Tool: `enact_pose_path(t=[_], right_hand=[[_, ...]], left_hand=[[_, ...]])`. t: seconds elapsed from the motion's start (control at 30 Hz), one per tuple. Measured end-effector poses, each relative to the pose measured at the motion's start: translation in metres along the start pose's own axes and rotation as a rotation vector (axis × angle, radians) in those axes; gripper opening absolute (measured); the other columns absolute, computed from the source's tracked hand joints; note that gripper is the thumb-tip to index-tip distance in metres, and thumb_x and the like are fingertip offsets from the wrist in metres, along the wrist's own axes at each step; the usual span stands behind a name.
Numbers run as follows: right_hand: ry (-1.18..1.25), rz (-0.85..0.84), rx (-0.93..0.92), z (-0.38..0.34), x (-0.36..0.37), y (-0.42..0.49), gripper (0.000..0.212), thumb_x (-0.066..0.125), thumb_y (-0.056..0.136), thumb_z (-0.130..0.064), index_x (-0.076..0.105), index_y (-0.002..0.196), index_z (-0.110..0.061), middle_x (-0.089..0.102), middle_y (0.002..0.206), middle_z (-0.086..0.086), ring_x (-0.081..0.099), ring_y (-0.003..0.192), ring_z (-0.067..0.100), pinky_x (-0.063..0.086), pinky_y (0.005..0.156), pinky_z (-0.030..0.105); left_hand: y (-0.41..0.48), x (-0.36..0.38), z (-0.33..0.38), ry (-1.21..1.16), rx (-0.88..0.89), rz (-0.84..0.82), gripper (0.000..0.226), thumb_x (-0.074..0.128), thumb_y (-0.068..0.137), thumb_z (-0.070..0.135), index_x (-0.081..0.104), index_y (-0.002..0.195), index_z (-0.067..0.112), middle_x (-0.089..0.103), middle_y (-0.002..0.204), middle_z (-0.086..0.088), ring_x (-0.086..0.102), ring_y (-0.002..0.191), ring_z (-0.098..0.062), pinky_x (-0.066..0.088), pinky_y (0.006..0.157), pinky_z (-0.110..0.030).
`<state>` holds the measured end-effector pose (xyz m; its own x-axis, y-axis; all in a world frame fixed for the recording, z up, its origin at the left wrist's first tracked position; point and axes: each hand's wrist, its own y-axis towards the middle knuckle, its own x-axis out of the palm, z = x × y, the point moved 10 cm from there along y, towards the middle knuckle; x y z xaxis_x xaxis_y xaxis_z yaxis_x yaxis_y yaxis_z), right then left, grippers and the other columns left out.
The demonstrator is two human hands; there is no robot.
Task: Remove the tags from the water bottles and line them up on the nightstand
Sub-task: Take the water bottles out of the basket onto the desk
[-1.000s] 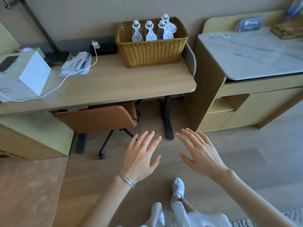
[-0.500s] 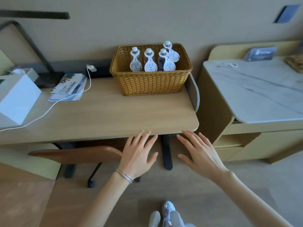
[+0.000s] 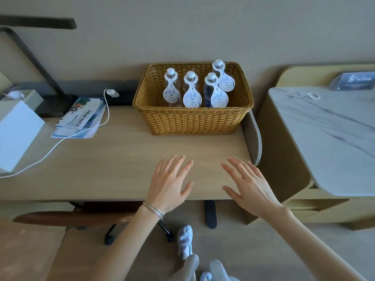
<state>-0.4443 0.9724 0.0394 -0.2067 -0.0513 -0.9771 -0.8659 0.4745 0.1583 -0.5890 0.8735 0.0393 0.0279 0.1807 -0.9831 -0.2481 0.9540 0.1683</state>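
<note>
Several water bottles (image 3: 191,90) stand upright in a wicker basket (image 3: 192,120) at the back right of a wooden desk (image 3: 113,163). Each bottle wears a white hanging tag (image 3: 192,97) around its neck. My left hand (image 3: 169,183) hovers flat above the desk's front part, fingers spread, a bracelet on its wrist. My right hand (image 3: 248,184) hovers beside it, also spread and empty. Both hands are well short of the basket. The marble-topped nightstand (image 3: 328,138) stands to the right of the desk.
Brochures (image 3: 81,116) and a white cable (image 3: 60,138) lie on the desk's left side, next to a white box (image 3: 16,134) and a black lamp base (image 3: 54,104). A brown chair (image 3: 67,218) is tucked under the desk. A card sign (image 3: 353,80) stands on the nightstand.
The view has come closer to the desk and tilted up. Both open hands have advanced from over the floor to over the desk's front part.
</note>
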Motion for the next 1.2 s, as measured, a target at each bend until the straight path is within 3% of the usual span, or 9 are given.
enact_pose_path(t=[0.27,0.43,0.6,0.87,0.97,1.2], right_hand=[[-0.027,0.064,-0.003,0.019,-0.016,0.113,0.059,0.052,0.088,-0.047,0.041,0.138,-0.019,0.044,0.143,0.007,0.039,0.134,0.024,0.028,0.108,0.046],[-0.042,0.119,0.047,0.039,-0.030,0.176,0.062,0.062,0.083,-0.041,0.040,0.137,-0.020,0.046,0.141,0.009,0.044,0.129,0.028,0.036,0.105,0.049],[-0.060,0.124,0.124,0.065,-0.029,0.205,0.060,0.059,0.086,-0.044,0.042,0.137,-0.019,0.045,0.141,0.009,0.042,0.131,0.026,0.027,0.108,0.044],[-0.041,0.049,0.165,0.106,-0.010,0.224,0.060,0.057,0.088,-0.043,0.040,0.139,-0.017,0.042,0.144,0.008,0.038,0.134,0.024,0.023,0.110,0.041],[0.007,0.046,0.172,0.116,-0.008,0.233,0.063,0.055,0.089,-0.042,0.035,0.143,-0.018,0.038,0.147,0.007,0.037,0.135,0.024,0.019,0.112,0.039],[0.150,0.046,0.204,0.139,0.001,0.278,0.069,0.054,0.089,-0.044,0.023,0.146,-0.020,0.032,0.150,0.002,0.034,0.135,0.021,0.027,0.110,0.035]], left_hand=[[0.099,-0.013,-0.067,0.017,-0.001,0.046,0.056,0.036,0.088,0.049,0.050,0.134,0.021,0.051,0.137,-0.007,0.045,0.128,-0.027,0.038,0.104,-0.047],[0.161,-0.016,-0.095,0.014,0.055,0.072,0.056,0.037,0.088,0.049,0.051,0.133,0.020,0.053,0.136,-0.007,0.046,0.127,-0.026,0.037,0.105,-0.047],[0.206,0.002,-0.095,0.010,0.121,0.041,0.055,0.037,0.088,0.049,0.052,0.132,0.019,0.055,0.133,-0.007,0.048,0.126,-0.028,0.038,0.104,-0.047],[0.234,0.043,-0.081,-0.022,0.132,0.000,0.054,0.034,0.090,0.048,0.048,0.135,0.021,0.058,0.128,-0.002,0.050,0.122,-0.023,0.040,0.102,-0.044],[0.234,0.045,-0.081,-0.054,0.123,0.060,0.051,0.037,0.093,0.046,0.048,0.135,0.021,0.059,0.126,-0.001,0.051,0.121,-0.022,0.040,0.101,-0.043],[0.233,0.044,-0.080,-0.041,0.136,0.215,0.045,0.042,0.094,0.036,0.048,0.136,0.022,0.061,0.122,0.001,0.054,0.115,-0.020,0.038,0.101,-0.038]])
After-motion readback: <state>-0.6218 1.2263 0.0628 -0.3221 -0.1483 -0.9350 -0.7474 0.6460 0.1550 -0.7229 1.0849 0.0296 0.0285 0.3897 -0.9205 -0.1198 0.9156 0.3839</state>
